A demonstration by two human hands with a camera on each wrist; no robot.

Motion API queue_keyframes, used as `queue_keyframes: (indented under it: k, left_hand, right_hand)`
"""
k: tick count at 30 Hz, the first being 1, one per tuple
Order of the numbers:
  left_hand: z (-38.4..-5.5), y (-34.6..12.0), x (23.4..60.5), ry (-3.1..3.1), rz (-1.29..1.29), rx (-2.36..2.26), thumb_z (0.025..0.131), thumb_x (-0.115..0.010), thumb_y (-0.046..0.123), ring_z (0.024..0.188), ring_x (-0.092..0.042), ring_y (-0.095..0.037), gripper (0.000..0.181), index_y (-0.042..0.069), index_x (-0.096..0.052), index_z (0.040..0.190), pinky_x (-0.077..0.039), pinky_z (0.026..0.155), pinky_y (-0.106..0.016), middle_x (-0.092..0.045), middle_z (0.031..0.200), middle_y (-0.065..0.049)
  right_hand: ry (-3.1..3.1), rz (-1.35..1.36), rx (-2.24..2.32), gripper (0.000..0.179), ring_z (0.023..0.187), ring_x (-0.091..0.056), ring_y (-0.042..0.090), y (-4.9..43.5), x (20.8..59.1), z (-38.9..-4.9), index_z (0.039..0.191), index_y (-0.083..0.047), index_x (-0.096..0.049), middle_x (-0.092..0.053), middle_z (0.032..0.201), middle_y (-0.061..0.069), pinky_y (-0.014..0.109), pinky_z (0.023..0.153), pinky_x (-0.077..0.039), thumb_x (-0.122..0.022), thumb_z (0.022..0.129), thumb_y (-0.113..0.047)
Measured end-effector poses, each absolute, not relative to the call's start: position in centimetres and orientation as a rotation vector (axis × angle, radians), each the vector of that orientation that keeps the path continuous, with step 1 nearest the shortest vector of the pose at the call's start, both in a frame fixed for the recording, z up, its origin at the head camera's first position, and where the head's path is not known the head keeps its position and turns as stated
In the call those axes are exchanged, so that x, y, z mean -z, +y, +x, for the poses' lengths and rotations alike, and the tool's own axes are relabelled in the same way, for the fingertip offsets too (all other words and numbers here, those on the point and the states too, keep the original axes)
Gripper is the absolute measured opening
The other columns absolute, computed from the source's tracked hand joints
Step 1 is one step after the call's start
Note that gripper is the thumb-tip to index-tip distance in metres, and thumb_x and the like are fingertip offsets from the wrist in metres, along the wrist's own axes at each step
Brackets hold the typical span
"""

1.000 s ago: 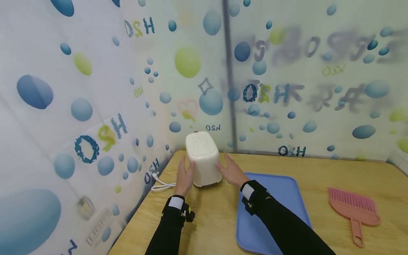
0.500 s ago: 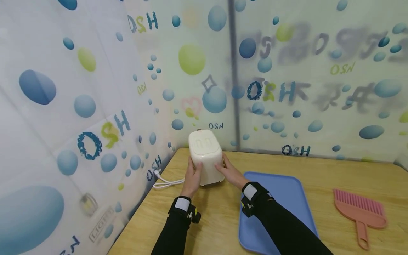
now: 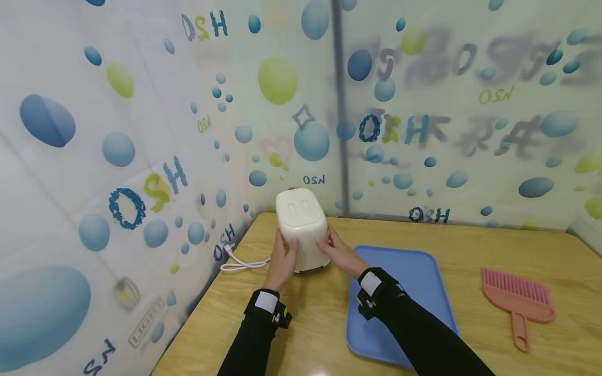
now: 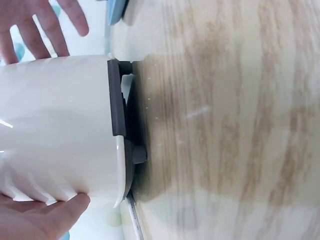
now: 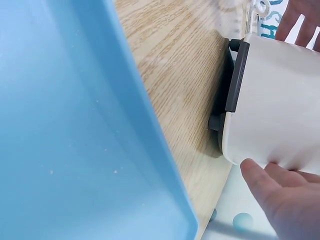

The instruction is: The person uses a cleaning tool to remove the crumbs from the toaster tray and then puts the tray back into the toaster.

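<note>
A white two-slot toaster (image 3: 310,250) stands near the back left of the table, its top face toward the head camera. My left hand (image 3: 280,263) holds its left side, thumb toward the front and the other fingers along the side. Opposite it, my right hand (image 3: 342,256) grips the right side in the same way. In the left wrist view, the toaster's dark foot (image 4: 140,154) is right at the table top, and the right hand's fingers (image 4: 47,30) show on the far side. A dark strip (image 5: 237,77) runs along the lower edge in the right wrist view.
A blue tray (image 3: 404,303) lies right of the toaster, under my right forearm. Further right is a pink hand brush (image 3: 517,300). The toaster's white cord (image 3: 242,266) lies bundled at left. Patterned curtains (image 3: 226,146) close off the back and left of the wooden table (image 3: 310,339).
My hands were at the toaster's sides with fingers spread; they have closed in against it and now hold it. The toaster looks to stand in the same spot; the head view shifted slightly.
</note>
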State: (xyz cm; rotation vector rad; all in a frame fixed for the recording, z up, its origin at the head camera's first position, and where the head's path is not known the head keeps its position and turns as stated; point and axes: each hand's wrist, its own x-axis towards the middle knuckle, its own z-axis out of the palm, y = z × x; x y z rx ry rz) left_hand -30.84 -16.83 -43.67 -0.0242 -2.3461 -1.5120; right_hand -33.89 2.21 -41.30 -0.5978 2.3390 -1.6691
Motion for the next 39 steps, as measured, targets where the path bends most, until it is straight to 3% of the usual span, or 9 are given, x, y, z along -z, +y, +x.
queue_keyframes:
  k: [6, 11, 14, 19, 23, 30, 35, 39]
  left_hand:
    - [-31.5, -17.1, 42.7, -2.297, -0.106, 1.497, 0.108, -0.048, 0.028, 0.149, -0.027, -0.036, 0.067, 0.003, -0.014, 0.161, -0.023, 0.119, -0.053, -0.027, 0.162, -0.022]
    - [-32.6, -17.3, 40.9, -2.322, -0.117, 1.343, 0.107, -0.049, 0.029, 0.15, -0.023, -0.039, 0.068, 0.004, -0.016, 0.161, -0.022, 0.119, -0.055, -0.021, 0.163, -0.024]
    - [-33.0, -17.1, 39.9, -2.382, -0.1, 1.254, 0.107, -0.048, 0.033, 0.15, -0.019, -0.044, 0.065, 0.006, -0.023, 0.16, -0.021, 0.118, -0.059, -0.015, 0.164, -0.026]
    - [-33.4, -16.7, 39.2, -2.481, -0.067, 1.168, 0.107, -0.048, 0.038, 0.15, -0.016, -0.049, 0.058, 0.008, -0.039, 0.156, -0.022, 0.116, -0.062, -0.012, 0.165, -0.027]
    - [-33.7, -16.3, 39.3, -2.509, -0.033, 1.13, 0.106, -0.047, 0.04, 0.15, -0.015, -0.047, 0.056, 0.007, -0.045, 0.152, -0.026, 0.115, -0.061, -0.013, 0.166, -0.025]
    - [-33.8, -15.2, 40.2, -2.483, -0.042, 1.079, 0.106, -0.048, 0.04, 0.15, -0.018, -0.045, 0.053, 0.007, -0.05, 0.147, -0.031, 0.112, -0.063, -0.016, 0.165, -0.023]
    - [-33.8, -15.3, 40.5, -2.475, -0.08, 1.06, 0.107, -0.046, 0.04, 0.149, -0.02, -0.048, 0.052, 0.006, -0.051, 0.145, -0.034, 0.108, -0.068, -0.016, 0.165, -0.024]
    - [-33.7, -15.7, 40.4, -2.44, -0.067, 1.069, 0.106, -0.048, 0.036, 0.148, -0.02, -0.049, 0.049, 0.004, -0.052, 0.143, -0.031, 0.109, -0.068, -0.017, 0.164, -0.025]
  right_hand:
    - [2.384, -0.426, 1.63, 0.073, 0.146, -0.03, 0.045, 2.5, 41.4, -33.5, 0.162, -0.005, -0.012, -0.031, 0.158, 0.028, 0.062, 0.115, -0.025, -0.045, 0.108, -0.043]
    - [2.328, -0.319, 1.665, 0.062, 0.125, -0.055, 0.044, 2.5, 41.9, -33.1, 0.149, 0.011, -0.034, -0.051, 0.139, 0.032, 0.054, 0.104, -0.045, -0.048, 0.109, -0.034]
    - [2.182, -0.212, 1.776, 0.052, 0.11, -0.062, 0.045, 2.5, 42.5, -32.9, 0.139, 0.017, -0.042, -0.057, 0.122, 0.034, 0.051, 0.094, -0.053, -0.05, 0.108, -0.025]
    - [1.886, -0.052, 1.941, 0.048, 0.114, -0.059, 0.052, 2.4, 43.6, -32.5, 0.137, 0.022, -0.037, -0.051, 0.126, 0.044, 0.053, 0.095, -0.052, -0.047, 0.107, -0.014]
    - [1.629, 0.026, 2.074, 0.051, 0.128, -0.045, 0.059, 1.6, 44.4, -32.4, 0.143, 0.022, -0.025, -0.036, 0.139, 0.049, 0.057, 0.105, -0.043, -0.04, 0.105, -0.009]
    - [1.227, 0.197, 2.342, 0.057, 0.142, -0.022, 0.058, 0.3, 45.8, -32.2, 0.151, 0.018, -0.007, -0.016, 0.15, 0.047, 0.058, 0.117, -0.024, -0.03, 0.102, -0.001]
    - [1.035, 0.246, 2.473, 0.055, 0.145, -0.018, 0.055, -0.8, 46.2, -32.1, 0.151, 0.017, -0.004, -0.014, 0.152, 0.044, 0.057, 0.119, -0.02, -0.026, 0.105, -0.003]
    - [0.965, 0.261, 2.487, 0.055, 0.145, -0.023, 0.052, -1.4, 46.1, -32.2, 0.153, 0.015, -0.005, -0.018, 0.153, 0.042, 0.055, 0.118, -0.025, -0.029, 0.107, -0.005]
